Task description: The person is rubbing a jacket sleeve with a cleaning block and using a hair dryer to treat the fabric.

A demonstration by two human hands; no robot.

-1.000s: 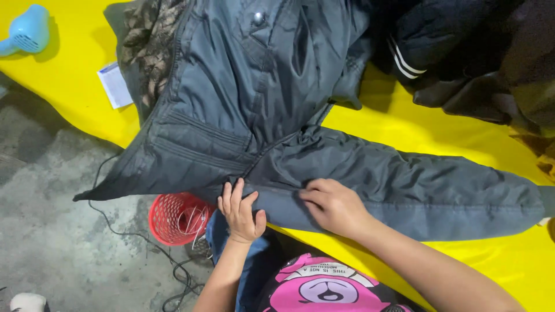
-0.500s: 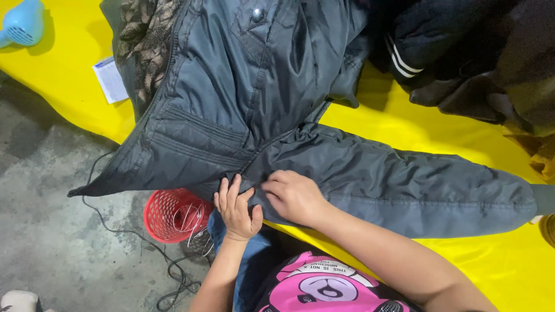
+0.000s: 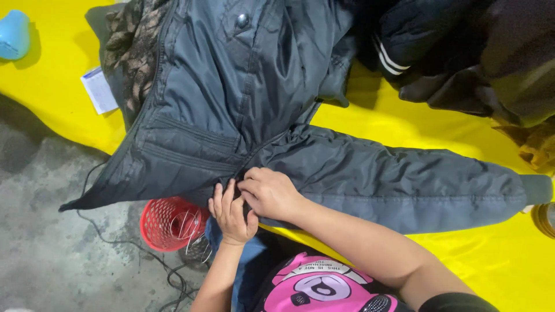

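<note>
A dark grey padded jacket (image 3: 231,98) lies spread on a yellow table (image 3: 404,124), with one sleeve (image 3: 404,179) stretched out to the right. Both my hands meet at the underarm seam near the table's front edge. My right hand (image 3: 270,194) is curled, its fingertips pinching the fabric at the seam. Just left of it and touching it, my left hand (image 3: 231,215) lies with its fingers straight on the jacket's lower edge.
A red mesh basket (image 3: 167,224) stands on the grey concrete floor below the table edge, with a black cable (image 3: 156,260) beside it. A patterned garment (image 3: 130,52), a white card (image 3: 99,91) and a light blue object (image 3: 13,33) lie at the left. Dark clothes (image 3: 462,52) are piled at the back right.
My right hand has slid left along the sleeve to the underarm seam and now touches my left hand, which has stayed on the jacket's edge.
</note>
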